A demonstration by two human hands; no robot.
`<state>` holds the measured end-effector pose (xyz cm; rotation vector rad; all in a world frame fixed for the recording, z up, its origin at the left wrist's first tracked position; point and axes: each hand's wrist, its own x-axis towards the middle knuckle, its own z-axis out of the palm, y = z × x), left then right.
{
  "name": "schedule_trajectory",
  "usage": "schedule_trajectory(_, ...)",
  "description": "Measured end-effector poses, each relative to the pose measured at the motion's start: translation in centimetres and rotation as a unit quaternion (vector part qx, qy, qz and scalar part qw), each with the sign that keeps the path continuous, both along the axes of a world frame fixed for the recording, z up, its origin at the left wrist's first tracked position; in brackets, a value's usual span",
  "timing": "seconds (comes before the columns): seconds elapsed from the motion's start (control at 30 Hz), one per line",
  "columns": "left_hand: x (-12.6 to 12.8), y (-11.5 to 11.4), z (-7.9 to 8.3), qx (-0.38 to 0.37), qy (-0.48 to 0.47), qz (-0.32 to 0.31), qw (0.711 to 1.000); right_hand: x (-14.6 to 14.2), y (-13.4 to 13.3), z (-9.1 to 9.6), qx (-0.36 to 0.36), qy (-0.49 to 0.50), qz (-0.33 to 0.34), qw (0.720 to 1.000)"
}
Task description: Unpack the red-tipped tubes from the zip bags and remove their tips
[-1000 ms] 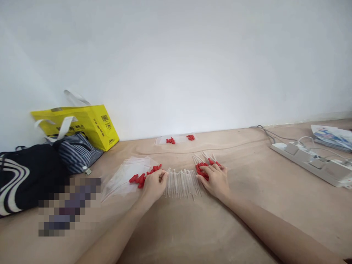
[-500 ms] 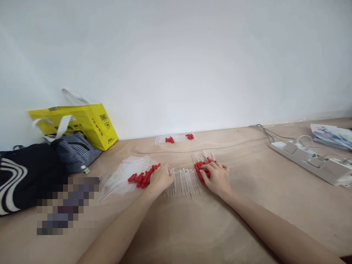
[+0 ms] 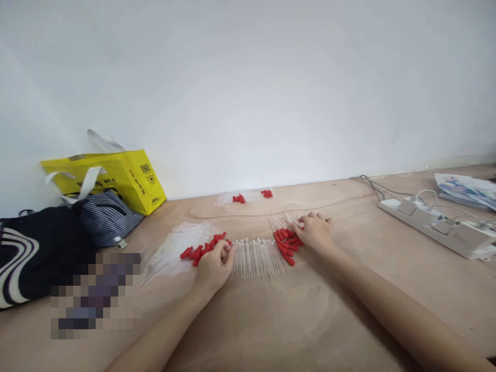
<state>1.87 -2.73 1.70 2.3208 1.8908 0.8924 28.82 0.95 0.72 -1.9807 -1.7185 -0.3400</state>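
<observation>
A row of clear plastic tubes [image 3: 256, 256] lies on the tan surface in front of me. My left hand [image 3: 214, 266] rests at the row's left end with fingers curled, pinching at a tube or red cap there; what it holds is too small to name. A pile of red caps [image 3: 203, 249] lies just left of it on a clear plastic bag [image 3: 170, 247]. My right hand [image 3: 315, 230] sits at the right end, fingers bent over more red caps [image 3: 287, 242] and loose clear tubes [image 3: 279, 222].
A yellow bag [image 3: 124, 178], a striped bag [image 3: 106, 217] and a black bag [image 3: 34, 248] stand at the left by the wall. Another clear bag with red caps [image 3: 250, 196] lies farther back. A white power strip [image 3: 437, 227] with cables and papers [image 3: 467, 188] occupy the right.
My right hand has slid back and right, uncovering the red caps it lay on. My left hand has drawn slightly toward me at the row's left end.
</observation>
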Motion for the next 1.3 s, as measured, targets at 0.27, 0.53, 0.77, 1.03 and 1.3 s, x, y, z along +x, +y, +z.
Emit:
schedule_trajectory(0.27, -1.4, -0.9, -1.4, 0.077, 0.016, -0.025, 0.997, -1.1, 1.3, 0.0, -0.054, -0.013, -0.010, 0.998)
schedule_trajectory(0.53, -0.8, -0.8, -1.3, 0.222, 0.061, -0.105, 0.968, -2.9, -2.5, 0.0, 0.074, 0.015, 0.173, 0.982)
schedule_trajectory(0.77, 1.0, -1.4, -1.3, 0.330, 0.118, -0.192, 0.917, -6.1, -6.2, -1.8, 0.140, 0.067, 0.371, 0.916)
schedule_trajectory(1.03, 1.6, -2.0, -1.6, 0.335, 0.194, -0.208, 0.898, -6.9, -6.4, -2.4, 0.163, 0.036, 0.387, 0.907)
schedule_trajectory(1.3, 1.8, -2.2, -1.7, 0.327, 0.164, -0.192, 0.911, -6.6, -6.6, -2.5, 0.166, 0.015, 0.376, 0.912)
